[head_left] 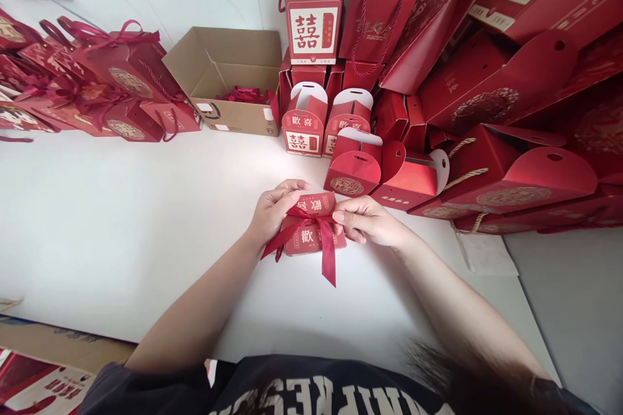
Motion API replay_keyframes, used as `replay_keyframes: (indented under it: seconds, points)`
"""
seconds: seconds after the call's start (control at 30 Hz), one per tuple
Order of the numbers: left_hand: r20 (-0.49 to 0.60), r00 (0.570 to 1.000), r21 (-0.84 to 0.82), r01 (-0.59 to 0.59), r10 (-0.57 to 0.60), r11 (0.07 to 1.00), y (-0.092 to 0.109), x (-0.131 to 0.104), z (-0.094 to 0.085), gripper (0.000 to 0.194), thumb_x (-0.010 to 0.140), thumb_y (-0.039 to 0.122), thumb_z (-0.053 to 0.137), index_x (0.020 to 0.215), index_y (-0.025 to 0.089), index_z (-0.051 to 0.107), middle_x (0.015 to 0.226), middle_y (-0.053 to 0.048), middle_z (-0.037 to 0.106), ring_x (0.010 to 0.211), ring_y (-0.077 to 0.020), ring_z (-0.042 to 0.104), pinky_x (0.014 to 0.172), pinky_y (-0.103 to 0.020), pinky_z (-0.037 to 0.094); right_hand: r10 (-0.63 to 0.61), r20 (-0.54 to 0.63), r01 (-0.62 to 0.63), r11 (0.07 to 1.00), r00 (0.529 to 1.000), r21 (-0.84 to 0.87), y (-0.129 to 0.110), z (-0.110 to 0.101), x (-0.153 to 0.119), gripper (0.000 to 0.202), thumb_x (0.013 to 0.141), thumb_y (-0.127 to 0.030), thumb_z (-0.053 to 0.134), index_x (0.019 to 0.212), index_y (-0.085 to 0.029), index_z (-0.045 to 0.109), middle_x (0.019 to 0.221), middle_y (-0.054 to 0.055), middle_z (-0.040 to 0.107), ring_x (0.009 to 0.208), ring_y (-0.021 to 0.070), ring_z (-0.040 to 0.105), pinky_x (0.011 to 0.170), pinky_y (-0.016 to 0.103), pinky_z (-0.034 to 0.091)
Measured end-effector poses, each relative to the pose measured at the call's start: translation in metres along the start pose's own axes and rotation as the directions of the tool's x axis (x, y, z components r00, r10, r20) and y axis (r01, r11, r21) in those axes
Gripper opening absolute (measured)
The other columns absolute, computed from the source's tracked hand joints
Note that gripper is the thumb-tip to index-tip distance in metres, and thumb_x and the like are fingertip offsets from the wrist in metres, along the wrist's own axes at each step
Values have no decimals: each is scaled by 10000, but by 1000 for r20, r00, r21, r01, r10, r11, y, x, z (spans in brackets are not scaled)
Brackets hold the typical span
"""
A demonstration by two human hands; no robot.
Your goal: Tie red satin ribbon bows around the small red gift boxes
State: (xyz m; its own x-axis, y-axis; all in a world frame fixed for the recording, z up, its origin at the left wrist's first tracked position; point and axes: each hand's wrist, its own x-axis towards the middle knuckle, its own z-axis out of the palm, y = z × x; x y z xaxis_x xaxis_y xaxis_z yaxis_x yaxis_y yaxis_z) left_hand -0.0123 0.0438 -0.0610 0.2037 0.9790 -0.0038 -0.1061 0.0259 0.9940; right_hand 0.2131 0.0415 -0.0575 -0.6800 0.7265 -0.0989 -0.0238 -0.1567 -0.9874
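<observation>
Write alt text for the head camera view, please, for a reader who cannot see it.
A person's left hand and right hand are at either side of a small red gift box with a red ribbon across its top, on a white table. Beyond, an open cardboard box stands between groups of other red boxes.

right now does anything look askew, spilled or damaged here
Nothing looks spilled or damaged. Only a pale flat piece at the right seems slightly stray: it juts out below the red boxes. The ribboned box between the left hand and right hand looks fine.
</observation>
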Motion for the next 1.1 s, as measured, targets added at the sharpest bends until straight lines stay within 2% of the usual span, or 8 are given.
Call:
replay_keyframes:
  seconds: [0.13,0.27,0.37,0.43,0.57,0.63,0.8,1.1]
  points:
    - [5,1000,7,-7,7,1000,-3,0,0,386,853,397,608,565,149,546,1088,-85,635,830,-171,625,733,-310,532,-2,-2,2,1000,1000,5,-2,1,0,350,930,-429,565,735,-151,647,393,-87,433,381,57,341,452,216,312]
    - [59,980,271,-201,192,941,11,1,-6,388,905,386,555,584,166,556,1032,-88,655,962,-211,621,888,-358,495,-24,-16,22,994,1000,-108,-13,2,-4,362,922,-450,575,732,-151,654,431,-82,416,402,62,347,455,228,308]
    - [86,927,470,-361,365,805,31,-2,-13,140,888,337,594,875,201,624,1093,-74,637,1044,-220,596,980,-393,441,-29,-63,14,974,998,-228,-23,6,-7,363,917,-477,575,769,-157,660,491,-65,442,428,69,385,454,231,308]
    - [117,900,603,-400,420,690,46,-6,-17,194,851,322,642,1012,223,603,1096,-64,627,1004,-216,596,939,-389,447,-29,-126,-5,965,992,-262,-27,9,-8,348,912,-498,573,807,-170,625,537,-57,473,445,73,409,457,230,312]
    - [333,846,800,-487,417,349,63,-16,-18,205,787,381,720,740,212,614,823,-23,634,810,-200,583,812,-373,424,-45,-195,-13,957,980,-289,-29,12,-7,363,907,-523,566,777,-185,545,566,-53,478,465,81,422,470,233,312]
    - [411,830,816,-519,376,254,65,-21,-16,214,784,405,724,751,214,633,817,-21,655,772,-194,584,773,-369,417,-47,-174,-6,957,984,-291,-30,12,-7,378,913,-522,557,745,-184,541,550,-53,453,475,86,417,477,238,310]
    - [497,788,789,-585,364,189,62,-25,-14,44,863,254,640,832,230,661,844,-16,706,782,-184,603,736,-341,441,-61,-158,12,955,985,-296,-33,10,-9,399,928,-505,542,697,-180,519,545,-57,420,488,81,382,489,236,305]
    - [673,600,647,-761,432,48,60,-25,-16,140,865,96,592,906,211,662,817,-21,717,722,-164,574,648,-304,470,-73,-172,30,970,982,-241,-40,8,-11,413,900,-453,606,634,-176,453,578,-55,398,539,77,375,514,233,283]
